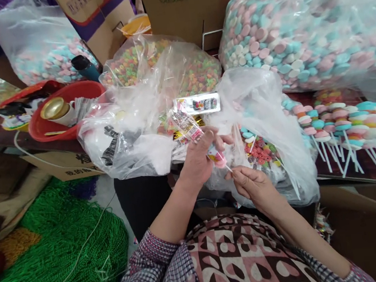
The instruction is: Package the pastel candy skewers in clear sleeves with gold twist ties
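My left hand (199,157) grips a clear printed wrapper (188,124) with a pink lollipop (217,158) at its lower end. My right hand (252,184) pinches the white stick of that lollipop just below the candy. Both hands meet above my lap, in front of a clear plastic bag (267,118) holding ring candies. A small printed label card (198,104) lies just beyond the wrapper.
Big bags of pastel disc candies (300,28) and coloured ring candies (165,62) fill the back. Rows of stacked lollipops on white sticks (342,125) lie at right. A red basin (65,109) with a gold lid is at left, green netting (60,246) below it.
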{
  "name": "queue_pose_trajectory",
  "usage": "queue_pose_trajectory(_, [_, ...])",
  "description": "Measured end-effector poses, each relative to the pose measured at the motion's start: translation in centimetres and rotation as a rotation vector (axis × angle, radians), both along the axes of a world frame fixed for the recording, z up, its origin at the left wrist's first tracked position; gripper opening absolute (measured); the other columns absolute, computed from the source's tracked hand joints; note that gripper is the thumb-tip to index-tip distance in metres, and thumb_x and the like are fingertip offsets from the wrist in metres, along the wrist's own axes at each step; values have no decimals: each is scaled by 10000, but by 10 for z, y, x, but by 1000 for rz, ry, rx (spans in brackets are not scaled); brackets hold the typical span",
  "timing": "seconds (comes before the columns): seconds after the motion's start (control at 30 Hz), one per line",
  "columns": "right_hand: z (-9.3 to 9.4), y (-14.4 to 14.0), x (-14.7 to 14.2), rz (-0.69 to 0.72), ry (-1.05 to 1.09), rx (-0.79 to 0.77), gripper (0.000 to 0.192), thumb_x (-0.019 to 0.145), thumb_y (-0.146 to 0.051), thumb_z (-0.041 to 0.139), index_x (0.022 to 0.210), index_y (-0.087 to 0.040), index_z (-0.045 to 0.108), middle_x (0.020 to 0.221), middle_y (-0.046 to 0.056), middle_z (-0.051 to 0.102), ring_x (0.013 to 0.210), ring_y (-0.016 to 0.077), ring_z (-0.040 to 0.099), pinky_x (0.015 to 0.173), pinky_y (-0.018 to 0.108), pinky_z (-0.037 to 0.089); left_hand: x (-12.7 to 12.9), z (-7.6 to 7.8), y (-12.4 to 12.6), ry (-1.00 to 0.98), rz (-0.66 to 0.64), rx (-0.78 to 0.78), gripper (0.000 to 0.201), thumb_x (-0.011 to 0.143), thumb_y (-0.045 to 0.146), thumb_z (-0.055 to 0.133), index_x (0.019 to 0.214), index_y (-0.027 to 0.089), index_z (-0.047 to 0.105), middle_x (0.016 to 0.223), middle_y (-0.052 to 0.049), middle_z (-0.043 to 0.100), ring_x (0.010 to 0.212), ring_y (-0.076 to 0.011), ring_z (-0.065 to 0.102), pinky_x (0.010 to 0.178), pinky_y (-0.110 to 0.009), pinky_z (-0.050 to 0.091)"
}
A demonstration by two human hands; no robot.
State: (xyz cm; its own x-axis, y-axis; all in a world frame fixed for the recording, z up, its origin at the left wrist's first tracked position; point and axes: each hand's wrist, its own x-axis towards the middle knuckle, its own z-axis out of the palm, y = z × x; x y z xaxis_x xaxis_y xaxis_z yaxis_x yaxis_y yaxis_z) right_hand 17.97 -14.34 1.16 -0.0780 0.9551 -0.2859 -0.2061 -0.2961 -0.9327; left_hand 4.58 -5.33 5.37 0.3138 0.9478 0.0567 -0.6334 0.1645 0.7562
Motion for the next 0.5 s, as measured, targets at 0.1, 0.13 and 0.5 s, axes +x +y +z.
queue_pose_trajectory(0.1, [1, 3, -5, -65, 34, 5, 405, 822, -573, 684, 800, -169, 662, 431, -95, 338, 396, 54, 228, 438, 240, 138, 10, -8, -8, 47, -6, -9, 344, 839, 478, 691, 701, 185, 579, 630, 28, 519, 806, -161, 668, 788, -297, 509])
queue_pose_trajectory(0.13, [1, 4, -7, -87, 44, 5, 404, 818, -574, 687, 788, -173, 651, 433, -94, 341, 398, 55, 228, 440, 241, 136, 13, -10, -11, 53, -7, -11, 354, 833, 485, 696, 696, 183, 573, 644, 23, 530, 826, -166, 668, 804, -301, 508])
queue_pose_trajectory(0.5, [1, 0, -3, 23, 85, -34, 373, 848, -536, 661, 811, -165, 663, 425, -100, 318, 412, 70, 216, 457, 254, 134, -5, -6, 0, -24, -13, -11, 404, 740, 579, 747, 902, 222, 651, 751, -7, 663, 929, -214, 694, 804, -339, 529])
